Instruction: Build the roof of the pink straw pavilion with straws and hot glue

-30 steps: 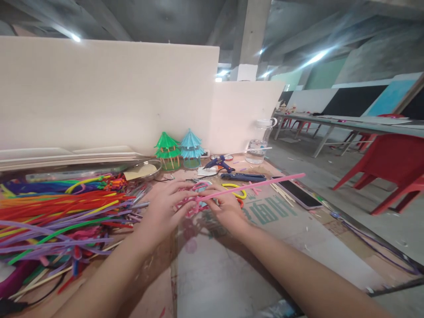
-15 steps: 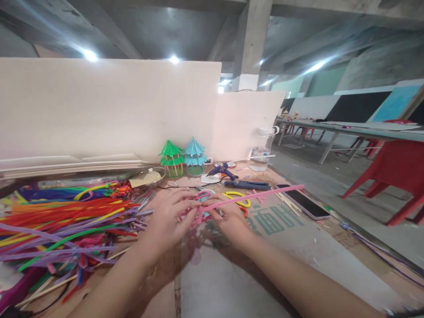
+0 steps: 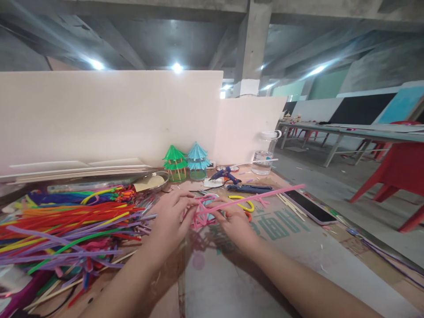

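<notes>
Between my hands, above the board, is a small pink frame [image 3: 200, 213] that looks bent from pipe cleaners. My left hand [image 3: 174, 214] grips its left side, fingers and thumb closed. From the frame a long straight pink pipe cleaner [image 3: 261, 194] runs out to the right, rising slightly. My right hand [image 3: 236, 223] pinches this pipe cleaner near the frame, thumb below and fingers above. Part of the frame is hidden behind the fingers. Just beyond my right hand lie yellow-handled scissors [image 3: 247, 203] and a short branched pink piece [image 3: 262, 201].
Colourful pipe cleaners [image 3: 73, 221] pile up at the left. Green [image 3: 175, 163] and blue [image 3: 198, 161] pavilion models stand at the back, near a glue gun [image 3: 225, 176], dark blue pliers [image 3: 250, 189] and a water bottle [image 3: 265, 152]. A phone [image 3: 309, 206] and thin sticks [image 3: 293, 206] lie right.
The view has tilted up slightly, so the scene sits lower. My right fingers have shifted a little along the pipe cleaner beside the frame; both hands keep their hold.
</notes>
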### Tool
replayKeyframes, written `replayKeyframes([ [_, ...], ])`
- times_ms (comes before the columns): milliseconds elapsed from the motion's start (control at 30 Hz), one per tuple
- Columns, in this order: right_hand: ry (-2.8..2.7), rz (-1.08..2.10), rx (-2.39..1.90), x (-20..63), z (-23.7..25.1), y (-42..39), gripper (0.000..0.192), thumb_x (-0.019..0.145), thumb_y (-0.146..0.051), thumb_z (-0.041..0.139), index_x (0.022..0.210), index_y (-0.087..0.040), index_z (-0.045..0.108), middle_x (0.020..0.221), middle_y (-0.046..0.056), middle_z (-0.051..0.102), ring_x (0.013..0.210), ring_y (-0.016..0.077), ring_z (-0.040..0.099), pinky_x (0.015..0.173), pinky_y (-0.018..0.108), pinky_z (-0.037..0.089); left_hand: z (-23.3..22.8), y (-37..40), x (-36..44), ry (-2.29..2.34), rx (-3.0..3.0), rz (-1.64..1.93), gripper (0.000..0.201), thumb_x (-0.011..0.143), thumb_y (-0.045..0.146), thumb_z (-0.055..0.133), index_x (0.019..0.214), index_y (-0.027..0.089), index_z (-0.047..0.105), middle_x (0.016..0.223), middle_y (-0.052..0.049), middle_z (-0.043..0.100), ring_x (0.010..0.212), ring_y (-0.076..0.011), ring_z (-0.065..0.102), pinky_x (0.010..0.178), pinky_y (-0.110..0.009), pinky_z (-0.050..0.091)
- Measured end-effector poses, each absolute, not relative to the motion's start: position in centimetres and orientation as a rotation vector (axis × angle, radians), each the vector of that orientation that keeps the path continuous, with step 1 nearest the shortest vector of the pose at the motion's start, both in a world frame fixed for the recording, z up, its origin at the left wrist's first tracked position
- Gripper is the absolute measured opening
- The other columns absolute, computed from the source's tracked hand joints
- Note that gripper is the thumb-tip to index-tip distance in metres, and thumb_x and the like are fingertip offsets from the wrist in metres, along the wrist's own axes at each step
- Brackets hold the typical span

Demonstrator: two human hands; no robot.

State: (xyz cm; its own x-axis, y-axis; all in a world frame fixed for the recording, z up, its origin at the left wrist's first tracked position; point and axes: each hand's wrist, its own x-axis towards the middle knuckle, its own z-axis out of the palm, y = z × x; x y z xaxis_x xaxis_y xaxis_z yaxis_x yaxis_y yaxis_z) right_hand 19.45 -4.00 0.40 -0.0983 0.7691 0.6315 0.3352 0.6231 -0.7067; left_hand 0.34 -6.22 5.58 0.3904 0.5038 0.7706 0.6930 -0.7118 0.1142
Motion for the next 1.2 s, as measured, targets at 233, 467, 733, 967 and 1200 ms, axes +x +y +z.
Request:
replayKeyframes([
  [233,-1.739,0.468,-0.889,19.48,0.77,-4.17,0.020,0.087,-0.022,0.061,0.090,-0.029,0.079,0.098,0.005,0.076,0.097,0.0240,0.068,0.093,0.039,0.051,5.31,-6.23,0.46,-0.989,-2.472,-1.174,0.015,0.093,0.021,0.057,0.092,0.025,0.071,0.106,-0.006,0.068,0.105,-0.0227,0.062,0.091,-0.039,0.052],
  [467,-1.727,0.489,-0.873,19.20,1.03,-4.38,0.021,0.087,-0.021,0.060,0.087,-0.030,0.079,0.098,0.003,0.076,0.097,0.0235,0.069,0.091,0.037,0.052,5.19,-6.24,0.52,-0.983,-2.463,-1.150,0.020,0.092,0.019,0.052,0.088,0.024,0.071,0.106,-0.007,0.069,0.105,-0.0232,0.062,0.090,-0.040,0.053],
  [733,-1.793,0.408,-0.893,19.30,1.09,-4.60,0.020,0.088,-0.023,0.060,0.089,-0.029,0.079,0.097,0.003,0.076,0.093,0.0229,0.069,0.086,0.035,0.053,5.12,-6.27,0.63,-1.019,-2.484,-1.193,0.018,0.091,0.019,0.054,0.083,0.023,0.070,0.103,-0.007,0.068,0.101,-0.0226,0.062,0.086,-0.038,0.053],
  [967,-1.837,0.347,-0.926,19.57,0.85,-4.52,0.021,0.089,-0.022,0.059,0.096,-0.027,0.079,0.102,0.006,0.076,0.099,0.0243,0.068,0.094,0.039,0.051,5.33,-6.22,0.72,-1.022,-2.464,-1.256,0.013,0.089,0.020,0.059,0.084,0.023,0.070,0.102,-0.005,0.069,0.100,-0.0224,0.063,0.086,-0.037,0.052],
  [1200,-1.819,0.382,-0.782,19.54,0.94,-4.57,0.023,0.088,-0.015,0.059,0.092,-0.027,0.079,0.097,0.005,0.075,0.095,0.0223,0.068,0.090,0.036,0.054,5.93,-6.24,0.62,-0.979,-2.479,-1.238,0.015,0.091,0.023,0.059,0.082,0.022,0.071,0.099,-0.006,0.069,0.097,-0.0216,0.063,0.086,-0.037,0.050],
])
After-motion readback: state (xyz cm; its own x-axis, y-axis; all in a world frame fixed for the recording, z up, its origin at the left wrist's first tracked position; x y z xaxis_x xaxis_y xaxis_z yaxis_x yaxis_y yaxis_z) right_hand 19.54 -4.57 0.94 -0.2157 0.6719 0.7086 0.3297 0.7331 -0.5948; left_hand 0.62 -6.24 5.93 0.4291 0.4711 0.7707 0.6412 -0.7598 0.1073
